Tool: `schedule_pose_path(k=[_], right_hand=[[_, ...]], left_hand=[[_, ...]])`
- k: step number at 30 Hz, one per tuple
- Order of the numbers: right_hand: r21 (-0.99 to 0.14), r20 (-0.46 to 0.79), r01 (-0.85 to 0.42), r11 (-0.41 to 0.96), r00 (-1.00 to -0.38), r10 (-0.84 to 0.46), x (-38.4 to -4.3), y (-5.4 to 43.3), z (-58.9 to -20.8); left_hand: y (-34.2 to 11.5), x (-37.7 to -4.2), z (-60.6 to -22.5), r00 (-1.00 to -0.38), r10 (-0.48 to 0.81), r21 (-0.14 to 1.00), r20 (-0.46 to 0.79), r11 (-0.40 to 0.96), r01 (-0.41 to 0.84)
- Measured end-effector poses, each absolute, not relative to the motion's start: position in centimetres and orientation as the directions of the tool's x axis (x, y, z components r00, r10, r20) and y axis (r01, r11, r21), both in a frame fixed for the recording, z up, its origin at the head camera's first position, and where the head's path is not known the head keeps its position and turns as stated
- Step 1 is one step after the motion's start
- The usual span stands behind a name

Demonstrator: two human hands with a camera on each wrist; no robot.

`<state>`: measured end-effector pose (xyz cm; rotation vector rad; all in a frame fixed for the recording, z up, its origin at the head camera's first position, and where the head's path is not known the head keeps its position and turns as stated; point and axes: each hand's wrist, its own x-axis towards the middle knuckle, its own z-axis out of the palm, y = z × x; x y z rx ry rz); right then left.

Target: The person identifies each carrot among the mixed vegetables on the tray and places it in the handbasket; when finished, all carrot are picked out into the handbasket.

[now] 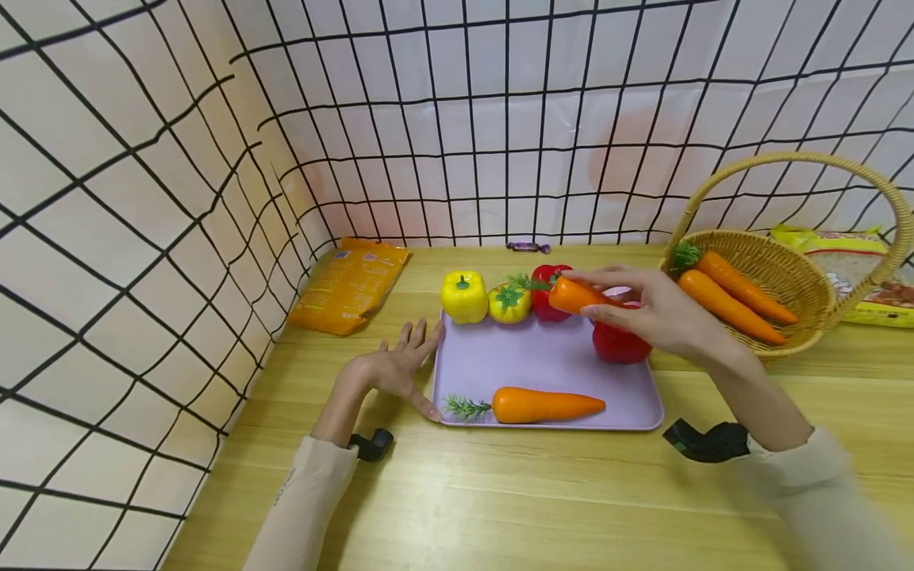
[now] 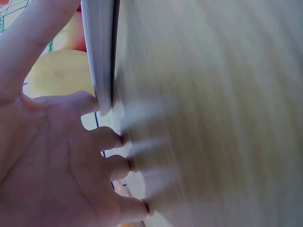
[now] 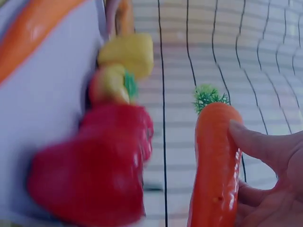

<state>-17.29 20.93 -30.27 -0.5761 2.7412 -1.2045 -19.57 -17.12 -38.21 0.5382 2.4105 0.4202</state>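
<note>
My right hand (image 1: 664,313) pinches an orange carrot (image 1: 571,296) with green leaves between thumb and fingers, held over the back right of a lilac tray (image 1: 521,357). In the right wrist view the carrot (image 3: 215,161) is apart from the red bell peppers. One red bell pepper (image 1: 620,346) sits under this hand, another red pepper (image 1: 544,309) behind the carrot. Left of them are a round yellow vegetable (image 1: 508,308) with a green star-shaped top and a yellow bell pepper (image 1: 464,300). Another carrot (image 1: 543,405) lies along the tray's front. My left hand (image 1: 393,371), fingers spread, touches the tray's left edge.
A wicker basket (image 1: 821,329) with a tall handle holds carrots (image 1: 728,305) at the right. Behind it lies a yellow food packet (image 1: 874,277). An orange packet (image 1: 350,285) lies back left, a purple-wrapped candy (image 1: 527,247) near the black-gridded white wall (image 1: 485,131).
</note>
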Motion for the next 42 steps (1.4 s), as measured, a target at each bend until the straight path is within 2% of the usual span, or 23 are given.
schedule_pose_path(k=[7, 12, 21, 27, 34, 42], right_hand=[[-0.681, 0.042, -0.188, 0.708, -0.975, -0.218, -18.6, 26.3, -29.7], [-0.676, -0.025, -0.082, 0.732, -0.991, -0.135, -19.8, 29.7, -30.4], [-0.707, -0.075, 0.069, 0.703, -0.997, 0.022, -21.5, 34.6, -32.1], [-0.738, -0.076, 0.126, 0.663, -0.992, 0.104, -22.4, 36.2, -32.5], [-0.765, -0.128, 0.183, 0.617, -0.983, 0.133, -23.5, 36.8, -33.1], [-0.772, -0.108, 0.23, 0.592, -0.966, 0.235, -24.3, 38.0, -33.9]], left_hand=[[-17.3, -19.6, -38.2, -0.722, 0.469, 0.415, -0.508, 0.868, 0.272], [-17.3, -19.5, -38.1, -0.722, 0.469, 0.418, -0.509, 0.868, 0.269], [-17.4, -19.4, -38.2, -0.721, 0.467, 0.416, -0.512, 0.869, 0.268], [-17.4, -19.4, -38.1, -0.723, 0.467, 0.421, -0.51, 0.868, 0.264], [-17.4, -19.5, -38.2, -0.721, 0.475, 0.426, -0.505, 0.863, 0.27], [-17.2, -19.6, -38.0, -0.719, 0.483, 0.433, -0.5, 0.858, 0.276]])
